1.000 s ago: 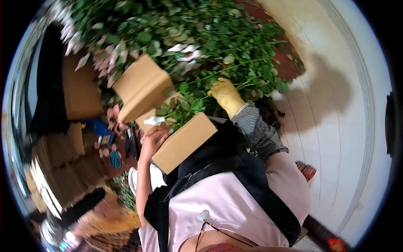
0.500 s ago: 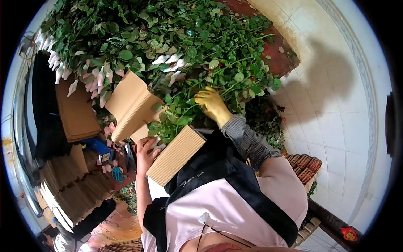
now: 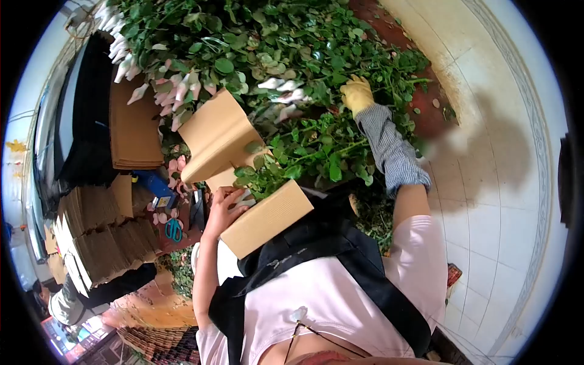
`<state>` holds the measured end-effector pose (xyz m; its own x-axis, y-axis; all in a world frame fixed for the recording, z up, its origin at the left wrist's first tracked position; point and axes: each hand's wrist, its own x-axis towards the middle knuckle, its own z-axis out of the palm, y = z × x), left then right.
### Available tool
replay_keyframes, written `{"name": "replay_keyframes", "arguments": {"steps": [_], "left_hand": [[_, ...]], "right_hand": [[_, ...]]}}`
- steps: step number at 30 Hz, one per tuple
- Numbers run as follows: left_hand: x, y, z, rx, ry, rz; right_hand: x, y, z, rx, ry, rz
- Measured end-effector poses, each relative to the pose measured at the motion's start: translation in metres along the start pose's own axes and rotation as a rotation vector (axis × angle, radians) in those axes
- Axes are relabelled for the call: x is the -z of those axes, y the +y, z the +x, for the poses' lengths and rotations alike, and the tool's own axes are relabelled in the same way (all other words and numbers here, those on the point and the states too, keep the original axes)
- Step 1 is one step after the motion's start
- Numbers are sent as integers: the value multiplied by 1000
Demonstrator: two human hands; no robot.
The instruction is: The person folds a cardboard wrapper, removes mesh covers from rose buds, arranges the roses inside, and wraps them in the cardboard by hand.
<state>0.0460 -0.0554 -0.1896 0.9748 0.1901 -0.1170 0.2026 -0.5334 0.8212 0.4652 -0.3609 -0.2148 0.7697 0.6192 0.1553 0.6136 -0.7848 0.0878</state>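
My bare left hand is at the lower left end of a corrugated cardboard wrap, its thumb and fingers around a pale rose head that is partly hidden. Leafy rose stems lie between the wrap's two raised sides and stick out to the right. My right hand, in a yellow glove and grey knit sleeve, reaches over the leafy pile with its fingers apart, touching leaves. Several white-netted rose heads lie left of the glove.
Brown cardboard sheets stand at left, above stacked cardboard. A blue tool and teal scissors lie beside my left arm. A tiled wall runs along the right. Another person is at lower left.
My gloved right hand has moved away from the wrap, up and right over the leafy pile. My left hand stays at the wrap. The whole view has shifted slightly.
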Motion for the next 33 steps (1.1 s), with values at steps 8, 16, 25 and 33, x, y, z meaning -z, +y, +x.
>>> {"name": "replay_keyframes", "arguments": {"steps": [8, 16, 25, 33], "left_hand": [[-5, -18, -1, -59, 59, 75], [-5, -11, -3, -86, 98, 52], [-7, -12, -6, 1, 130, 61], [-4, -7, 1, -55, 128, 131]], "right_hand": [[117, -3, -10, -99, 542, 583], [178, -29, -30, -124, 150, 300], [156, -133, -37, 572, 301, 732], [104, -166, -21, -4, -251, 599]]}}
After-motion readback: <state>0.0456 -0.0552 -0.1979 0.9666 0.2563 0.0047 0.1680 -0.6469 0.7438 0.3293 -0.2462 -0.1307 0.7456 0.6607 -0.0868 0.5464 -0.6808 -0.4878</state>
